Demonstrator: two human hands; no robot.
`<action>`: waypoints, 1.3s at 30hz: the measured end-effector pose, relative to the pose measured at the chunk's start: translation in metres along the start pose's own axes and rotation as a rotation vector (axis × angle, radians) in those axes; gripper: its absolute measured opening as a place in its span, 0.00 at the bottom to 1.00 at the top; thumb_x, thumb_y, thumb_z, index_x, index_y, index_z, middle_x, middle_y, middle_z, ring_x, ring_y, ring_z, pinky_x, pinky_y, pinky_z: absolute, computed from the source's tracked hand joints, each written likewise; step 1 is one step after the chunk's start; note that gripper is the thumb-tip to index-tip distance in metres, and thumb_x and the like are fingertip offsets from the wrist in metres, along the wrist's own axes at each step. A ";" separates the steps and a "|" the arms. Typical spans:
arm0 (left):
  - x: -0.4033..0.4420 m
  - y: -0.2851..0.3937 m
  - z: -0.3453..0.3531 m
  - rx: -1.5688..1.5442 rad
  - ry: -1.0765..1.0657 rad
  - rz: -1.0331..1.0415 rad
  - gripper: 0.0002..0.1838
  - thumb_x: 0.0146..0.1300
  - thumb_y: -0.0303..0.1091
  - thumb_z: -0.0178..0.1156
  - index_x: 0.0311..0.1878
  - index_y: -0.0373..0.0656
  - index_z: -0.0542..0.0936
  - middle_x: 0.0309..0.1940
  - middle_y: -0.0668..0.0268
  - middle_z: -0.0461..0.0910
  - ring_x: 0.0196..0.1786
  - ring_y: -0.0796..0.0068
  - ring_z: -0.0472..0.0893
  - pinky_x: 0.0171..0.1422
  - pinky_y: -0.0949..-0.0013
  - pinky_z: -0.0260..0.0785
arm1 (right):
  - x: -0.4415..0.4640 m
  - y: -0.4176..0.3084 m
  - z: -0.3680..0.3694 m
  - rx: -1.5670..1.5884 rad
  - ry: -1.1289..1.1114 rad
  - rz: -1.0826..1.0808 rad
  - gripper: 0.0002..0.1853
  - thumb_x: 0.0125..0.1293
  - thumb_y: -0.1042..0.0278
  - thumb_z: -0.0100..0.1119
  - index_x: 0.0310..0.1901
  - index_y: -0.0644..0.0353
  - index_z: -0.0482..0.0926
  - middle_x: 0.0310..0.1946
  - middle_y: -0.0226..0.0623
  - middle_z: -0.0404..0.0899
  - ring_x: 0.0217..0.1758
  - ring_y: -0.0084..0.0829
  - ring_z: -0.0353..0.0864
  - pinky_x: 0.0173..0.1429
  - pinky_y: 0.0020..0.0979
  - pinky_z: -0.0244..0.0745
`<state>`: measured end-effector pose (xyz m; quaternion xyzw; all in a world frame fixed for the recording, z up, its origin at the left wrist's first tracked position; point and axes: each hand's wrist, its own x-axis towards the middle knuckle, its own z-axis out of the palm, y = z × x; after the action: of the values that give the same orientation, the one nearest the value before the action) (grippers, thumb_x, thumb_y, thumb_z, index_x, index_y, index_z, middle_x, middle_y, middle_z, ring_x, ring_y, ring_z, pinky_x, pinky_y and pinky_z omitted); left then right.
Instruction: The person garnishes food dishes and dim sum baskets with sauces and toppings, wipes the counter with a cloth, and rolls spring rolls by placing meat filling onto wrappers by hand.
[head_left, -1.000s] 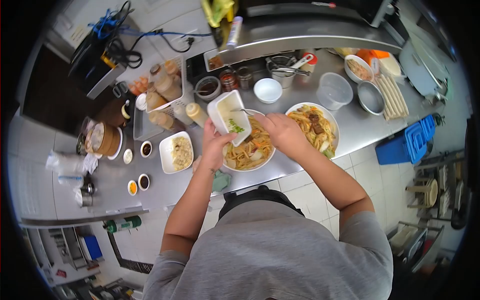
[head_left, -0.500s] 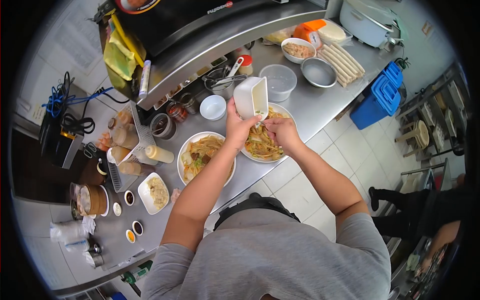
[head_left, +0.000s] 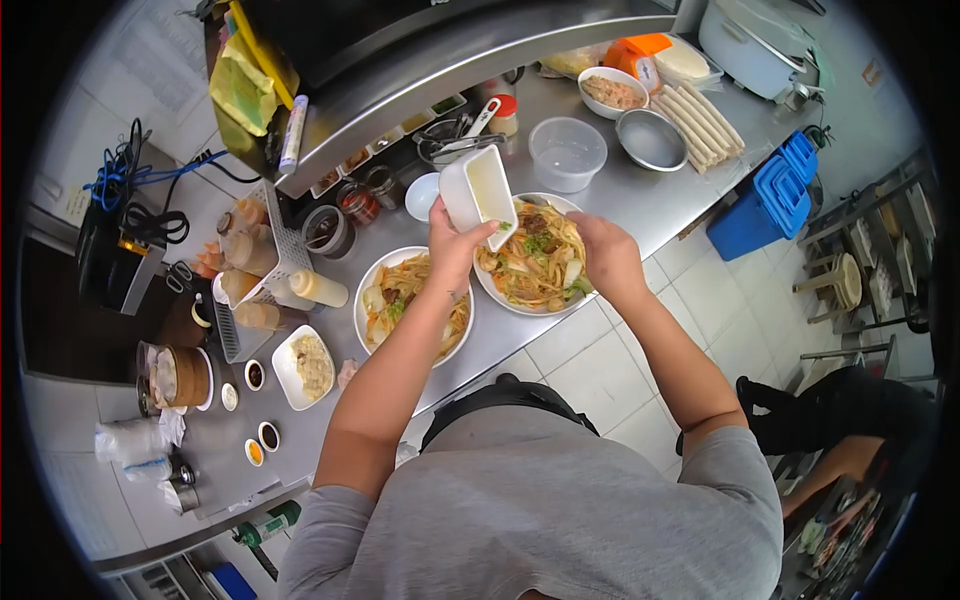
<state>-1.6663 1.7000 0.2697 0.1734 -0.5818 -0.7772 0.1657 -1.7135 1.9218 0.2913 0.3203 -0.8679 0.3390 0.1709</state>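
My left hand (head_left: pixel 455 245) grips a white rectangular container (head_left: pixel 458 198), tilted over the left side of a noodle plate (head_left: pixel 484 283). Small green bits cling near its lower lip. On that plate, chopped greens (head_left: pixel 540 243) top the stir-fried noodles (head_left: pixel 535 285) with vegetables and meat. My right hand (head_left: pixel 612 262) is at the plate's right rim, its fingers bent together toward the food; anything between them is hidden. To the left, partly behind my left forearm, sits a second plate (head_left: pixel 362 312) of noodles (head_left: pixel 395 300), also with greens on top.
Behind the plates are a clear plastic tub (head_left: pixel 568 155), a metal bowl (head_left: pixel 652 140), wrapped rolls (head_left: pixel 700 125) and a small white bowl (head_left: pixel 421 197). Sauce bottles (head_left: pixel 318 288) and a square dish of pale food (head_left: pixel 303 372) stand left. Another person (head_left: pixel 850 410) is at right.
My right hand has moved from beside the container's lip to the plate's right rim. The container has shifted left, and greens now show on the right plate's noodles.
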 end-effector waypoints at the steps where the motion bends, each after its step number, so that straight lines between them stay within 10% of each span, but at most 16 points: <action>1: -0.004 0.007 -0.002 -0.049 -0.023 -0.088 0.41 0.50 0.26 0.70 0.66 0.40 0.59 0.60 0.59 0.69 0.62 0.66 0.72 0.64 0.63 0.67 | 0.008 -0.009 0.004 0.058 -0.011 0.000 0.09 0.65 0.73 0.54 0.43 0.59 0.81 0.32 0.45 0.81 0.36 0.48 0.81 0.42 0.40 0.77; 7: -0.015 0.018 -0.044 -0.409 -0.013 -0.425 0.25 0.61 0.45 0.64 0.57 0.43 0.71 0.51 0.63 0.77 0.50 0.67 0.79 0.54 0.60 0.74 | 0.060 -0.086 0.050 0.058 -0.219 -0.147 0.09 0.62 0.68 0.60 0.43 0.56 0.82 0.40 0.45 0.82 0.45 0.48 0.80 0.47 0.40 0.76; 15: -0.016 0.097 -0.160 -0.520 0.052 -0.176 0.34 0.65 0.56 0.57 0.65 0.43 0.65 0.56 0.58 0.73 0.57 0.61 0.75 0.64 0.56 0.68 | 0.128 -0.173 0.138 0.335 -0.370 -0.381 0.11 0.53 0.69 0.69 0.38 0.60 0.83 0.57 0.53 0.71 0.54 0.51 0.76 0.57 0.40 0.73; 19: -0.050 0.122 -0.203 -0.281 0.269 -0.129 0.35 0.67 0.51 0.56 0.71 0.43 0.61 0.60 0.57 0.71 0.62 0.65 0.71 0.66 0.57 0.64 | 0.178 -0.219 0.218 0.234 -0.330 -0.393 0.10 0.58 0.65 0.65 0.37 0.62 0.82 0.57 0.57 0.72 0.54 0.54 0.76 0.57 0.40 0.72; 24: -0.118 0.114 -0.258 -0.125 0.033 -0.137 0.25 0.70 0.38 0.53 0.66 0.40 0.65 0.58 0.57 0.74 0.58 0.64 0.76 0.62 0.60 0.68 | 0.217 -0.239 0.319 0.162 -0.349 -0.304 0.12 0.59 0.63 0.63 0.39 0.64 0.82 0.57 0.65 0.70 0.54 0.59 0.74 0.59 0.42 0.72; 36: -0.156 0.097 -0.321 -0.177 0.027 -0.211 0.19 0.70 0.31 0.52 0.63 0.41 0.69 0.55 0.59 0.77 0.57 0.68 0.76 0.62 0.63 0.68 | 0.238 -0.269 0.368 -0.122 -0.609 -0.422 0.08 0.55 0.71 0.60 0.35 0.65 0.83 0.52 0.57 0.76 0.48 0.51 0.79 0.56 0.42 0.73; 39: -0.150 0.107 -0.323 -0.124 -0.031 -0.195 0.20 0.69 0.28 0.53 0.63 0.41 0.69 0.55 0.60 0.76 0.57 0.69 0.76 0.62 0.64 0.67 | 0.258 -0.249 0.371 0.210 -0.570 -0.330 0.11 0.57 0.67 0.61 0.38 0.65 0.83 0.51 0.54 0.78 0.50 0.51 0.79 0.56 0.42 0.73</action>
<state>-1.3779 1.4668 0.2991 0.2064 -0.5155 -0.8267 0.0908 -1.7664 1.4084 0.2787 0.5540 -0.7777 0.2910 -0.0598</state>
